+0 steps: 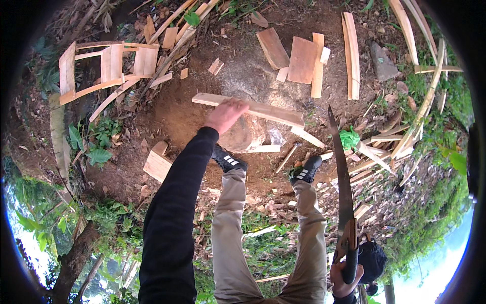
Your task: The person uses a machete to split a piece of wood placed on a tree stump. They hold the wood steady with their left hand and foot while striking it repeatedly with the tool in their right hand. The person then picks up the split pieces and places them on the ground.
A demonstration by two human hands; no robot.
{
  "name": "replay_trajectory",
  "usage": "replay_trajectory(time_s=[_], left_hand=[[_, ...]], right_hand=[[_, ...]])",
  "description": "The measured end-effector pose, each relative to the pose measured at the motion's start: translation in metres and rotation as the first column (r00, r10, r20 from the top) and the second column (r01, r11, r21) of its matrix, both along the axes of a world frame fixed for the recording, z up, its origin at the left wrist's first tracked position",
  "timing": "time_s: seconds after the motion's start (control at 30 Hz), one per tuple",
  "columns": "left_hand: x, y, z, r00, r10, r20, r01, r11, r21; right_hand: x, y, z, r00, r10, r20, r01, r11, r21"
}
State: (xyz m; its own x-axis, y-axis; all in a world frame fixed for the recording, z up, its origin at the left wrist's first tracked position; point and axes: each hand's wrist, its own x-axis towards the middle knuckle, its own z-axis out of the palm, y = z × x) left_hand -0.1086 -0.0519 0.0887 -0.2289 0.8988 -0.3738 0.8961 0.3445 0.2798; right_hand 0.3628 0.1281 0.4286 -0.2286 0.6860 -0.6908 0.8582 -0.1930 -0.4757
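Observation:
My left hand (pixel 228 116) is wrapped over a pale wooden plank (pixel 276 113), which lies across a round tree stump (pixel 234 138) between my feet. The plank slants slightly down to the right, and its far-left end sticks out past my hand. At the lower right, my right hand (pixel 345 279) grips the dark handle of a handsaw (pixel 344 202). Its long blade points away from me, right of my right leg and apart from the plank. A crumpled clear plastic piece (pixel 276 137) sits beside the stump.
A wooden frame with slats (pixel 111 66) stands at the far left. Cut boards (pixel 302 60) and a long strip (pixel 350 55) lie ahead. A hammer (pixel 287 157) rests near my right shoe. Right of it are a green plastic bag (pixel 349 138) and scattered strips (pixel 372 152).

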Motion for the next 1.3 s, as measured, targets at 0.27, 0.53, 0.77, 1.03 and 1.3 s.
replay_trajectory(time_s=[0.27,0.53,0.77,1.03,1.3], left_hand=[[-0.016,-0.005,0.019,0.980,0.197,0.021,-0.198,0.980,0.018],[-0.017,0.025,0.080,0.146,0.422,0.895,-0.953,0.303,0.013],[-0.002,-0.010,0.028,-0.288,0.193,0.938,-0.957,-0.029,-0.288],[0.056,0.001,-0.055,-0.457,0.281,0.844,-0.867,-0.351,-0.352],[0.077,-0.020,-0.070,-0.070,0.823,0.564,-0.976,-0.174,0.133]], right_hand=[[-0.010,0.010,-0.002,0.983,0.105,-0.152,-0.097,0.993,0.062],[-0.033,0.020,-0.005,0.960,0.229,-0.160,-0.191,0.956,0.225],[-0.044,0.037,0.002,0.924,0.377,-0.062,-0.371,0.924,0.090],[-0.016,0.035,-0.017,0.953,0.297,-0.050,-0.293,0.953,0.079],[-0.024,0.032,-0.022,0.904,0.415,-0.104,-0.396,0.903,0.167]])
